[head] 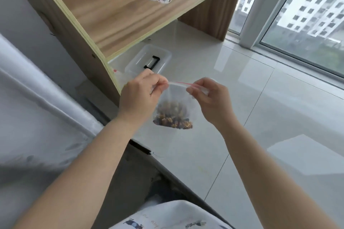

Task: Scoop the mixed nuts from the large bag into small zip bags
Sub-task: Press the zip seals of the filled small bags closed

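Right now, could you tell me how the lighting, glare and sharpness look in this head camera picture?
Head view: daylight from the window puts glare on the glossy floor; wide-angle bending curves the desk edges; the small zip bag, pinched by left hand and right hand, looks slightly soft.

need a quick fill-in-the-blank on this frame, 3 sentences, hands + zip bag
1. Both hands, left and right, pinch the top of the small zip bag, whose seal strip is coloured ____.
2. The mixed nuts lie at the ____ of the bag.
3. The clear plastic box on the floor has a ____ handle.

Missing words: red; bottom; black
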